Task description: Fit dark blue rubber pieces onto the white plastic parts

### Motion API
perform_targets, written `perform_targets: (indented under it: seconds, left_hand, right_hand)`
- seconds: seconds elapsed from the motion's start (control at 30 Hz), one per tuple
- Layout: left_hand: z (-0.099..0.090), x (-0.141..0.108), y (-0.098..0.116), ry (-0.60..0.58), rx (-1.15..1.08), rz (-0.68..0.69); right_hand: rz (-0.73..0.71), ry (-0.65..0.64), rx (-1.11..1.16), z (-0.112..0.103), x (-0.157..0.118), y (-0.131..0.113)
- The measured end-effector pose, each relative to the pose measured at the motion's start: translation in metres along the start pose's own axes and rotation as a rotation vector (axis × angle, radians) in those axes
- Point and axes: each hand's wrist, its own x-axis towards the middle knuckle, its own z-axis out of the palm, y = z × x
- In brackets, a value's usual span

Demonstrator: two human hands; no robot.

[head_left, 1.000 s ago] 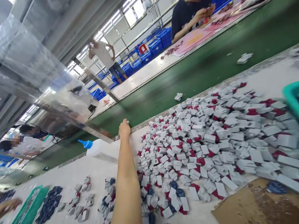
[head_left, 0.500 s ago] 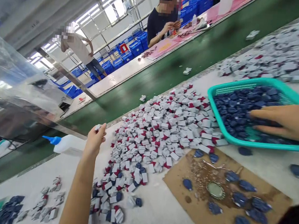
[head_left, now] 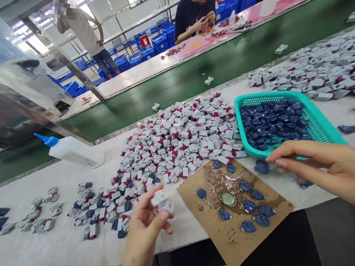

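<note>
Close to the camera, my left hand (head_left: 148,224) pinches a small light-grey plastic piece (head_left: 162,202) between thumb and fingers, above the near table edge. My right hand (head_left: 321,165) is at the front rim of the green basket (head_left: 326,122), with thumb and fingertips drawn together; whatever may be between them is hidden. Dark-blue moulded pieces (head_left: 273,117) lie heaped in the basket. One blue piece (head_left: 261,166) rests on the table just beyond my right fingertips. Between my hands, a brown cardboard sheet (head_left: 206,227) carries several blue pieces, a wet patch and a bottle cap (head_left: 228,199).
A large pile of grey and dark-red pieces (head_left: 176,141) covers the middle of the table. At left lies a white bottle with blue tip (head_left: 75,151). More grey pieces (head_left: 324,76) are at far right. Beyond the green belt (head_left: 182,83), a person (head_left: 195,17) sits working.
My right hand has come out of the basket to its front rim. My left hand has moved from beside the bottle toward the cardboard, still holding the grey piece. The view has shifted.
</note>
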Motion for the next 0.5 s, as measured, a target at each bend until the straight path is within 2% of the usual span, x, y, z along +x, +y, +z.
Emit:
perform_targets:
  seconds: [0.07, 0.1, 0.2, 0.27, 0.37, 0.5]
  left_hand:
    - [0.018, -0.005, -0.021, -0.020, -0.102, -0.073]
    - [0.026, -0.007, -0.031, -0.029, -0.141, -0.110]
    - [0.046, -0.010, -0.057, -0.053, -0.182, -0.147]
    - [0.051, -0.011, -0.067, -0.073, -0.169, -0.115]
    - [0.051, -0.012, -0.072, -0.087, -0.161, -0.066]
    - [0.048, -0.012, -0.071, -0.092, -0.163, -0.075]
  right_hand:
    - [-0.150, -0.045, -0.005, 0.018, -0.008, -0.016]
    - [-0.219, -0.026, -0.060, 0.026, -0.012, -0.021]
    - [-0.345, 0.179, -0.323, 0.042, -0.023, -0.027]
    - [-0.392, 0.216, -0.365, 0.049, -0.029, -0.027]
    - [-0.465, 0.066, -0.293, 0.059, -0.027, -0.032]
    - [-0.607, -0.133, -0.308, 0.074, -0.006, -0.043]
